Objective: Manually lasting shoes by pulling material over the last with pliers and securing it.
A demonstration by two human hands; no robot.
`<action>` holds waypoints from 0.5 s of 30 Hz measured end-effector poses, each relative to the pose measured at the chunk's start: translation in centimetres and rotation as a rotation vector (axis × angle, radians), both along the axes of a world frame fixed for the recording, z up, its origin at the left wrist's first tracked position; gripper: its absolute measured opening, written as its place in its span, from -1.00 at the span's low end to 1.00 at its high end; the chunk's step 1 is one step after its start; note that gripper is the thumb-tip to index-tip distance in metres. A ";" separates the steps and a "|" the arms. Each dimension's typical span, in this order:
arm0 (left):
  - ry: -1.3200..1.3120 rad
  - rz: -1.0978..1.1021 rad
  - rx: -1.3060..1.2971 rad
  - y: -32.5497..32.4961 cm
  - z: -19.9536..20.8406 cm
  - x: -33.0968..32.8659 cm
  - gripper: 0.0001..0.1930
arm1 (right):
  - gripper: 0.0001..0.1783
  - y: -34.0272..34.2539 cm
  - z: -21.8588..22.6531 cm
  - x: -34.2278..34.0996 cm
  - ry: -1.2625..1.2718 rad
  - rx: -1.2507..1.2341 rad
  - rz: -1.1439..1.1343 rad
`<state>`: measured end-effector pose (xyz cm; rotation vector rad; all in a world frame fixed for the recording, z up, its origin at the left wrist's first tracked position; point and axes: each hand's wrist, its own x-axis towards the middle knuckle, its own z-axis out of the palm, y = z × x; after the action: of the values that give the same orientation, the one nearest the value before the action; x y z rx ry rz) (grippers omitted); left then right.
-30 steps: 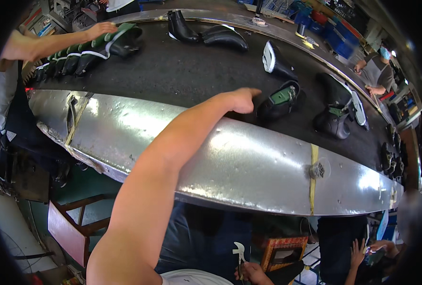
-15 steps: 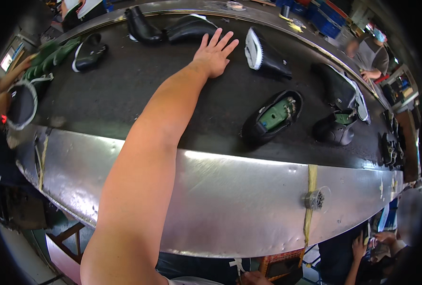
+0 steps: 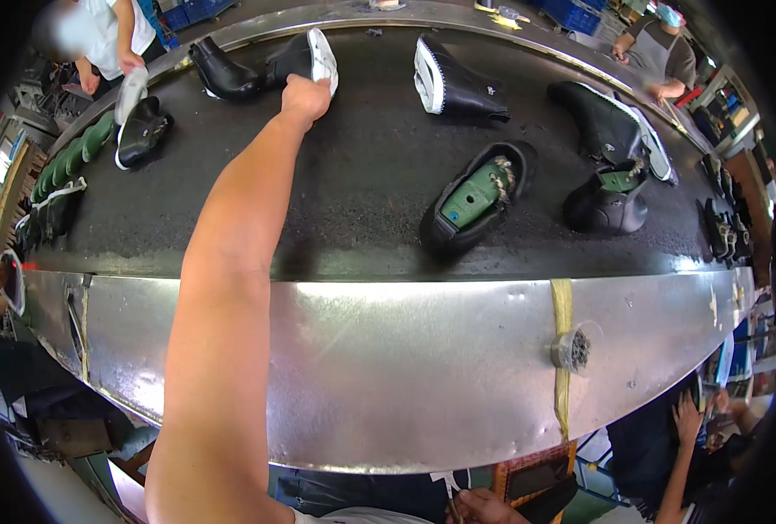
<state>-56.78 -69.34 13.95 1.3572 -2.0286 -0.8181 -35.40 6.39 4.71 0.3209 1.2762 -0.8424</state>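
Near the far edge of a long black tabletop (image 3: 362,166), seen from the head camera, a person's bare left hand (image 3: 307,96) grips a white-soled boot (image 3: 288,59), the fingers closed on the sole's near end. At the bottom, the right hand (image 3: 486,505) holds a hammer (image 3: 445,478), fingers wrapped around the handle, partly cut off by the frame. Just left of the gripped boot, along the same far edge, sits a plain black boot (image 3: 226,72). To its right, well apart, a tipped boot (image 3: 471,83) lies with its white sole facing left. Nearer the middle of the near edge rests a black shoe (image 3: 479,194) with a green insert showing in its opening. Toward the right end, an upright ankle boot (image 3: 608,203) stands beside a boot lying on its side (image 3: 599,118). Green forms (image 3: 75,157) line up toward the left end, near another black boot (image 3: 141,133). On the metal ledge (image 3: 405,375) along the near edge, a clear cup (image 3: 575,349) of small dark pieces sits against a yellow strip (image 3: 562,306). Beyond the far edge, a co-worker in a white shirt (image 3: 108,44) appears at upper left.
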 end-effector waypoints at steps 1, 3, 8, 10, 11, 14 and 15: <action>-0.040 -0.007 0.007 -0.1 0.1 1.0 -0.29 | -0.41 -0.3 0.2 0.8 -0.002 -0.002 -0.043; -0.013 -0.052 0.038 -0.8 0.5 4.5 -0.32 | -0.39 -0.4 0.5 2.0 -0.004 -0.025 -0.081; 0.135 -0.369 0.451 6.6 3.4 13.2 -0.45 | -0.28 5.0 -5.0 5.6 -0.075 -0.271 0.019; 0.360 -0.335 0.573 10.0 4.5 18.9 -0.54 | -0.25 5.2 -4.6 7.4 -0.028 -0.270 0.047; 0.503 -0.402 0.669 12.8 5.6 21.6 -0.55 | -0.25 5.7 -4.9 8.5 -0.017 -0.273 0.040; 0.940 -0.600 0.802 23.2 4.6 33.7 -0.54 | -0.24 7.4 -5.2 12.1 0.029 -0.276 0.032; 1.003 -0.533 0.925 29.0 4.5 38.4 -0.55 | -0.29 8.1 -5.5 13.5 0.046 -0.239 0.014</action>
<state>-18.40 -40.37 18.40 0.4608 -1.1569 -2.2846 -21.88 14.45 -0.76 0.1023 1.2042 -0.9842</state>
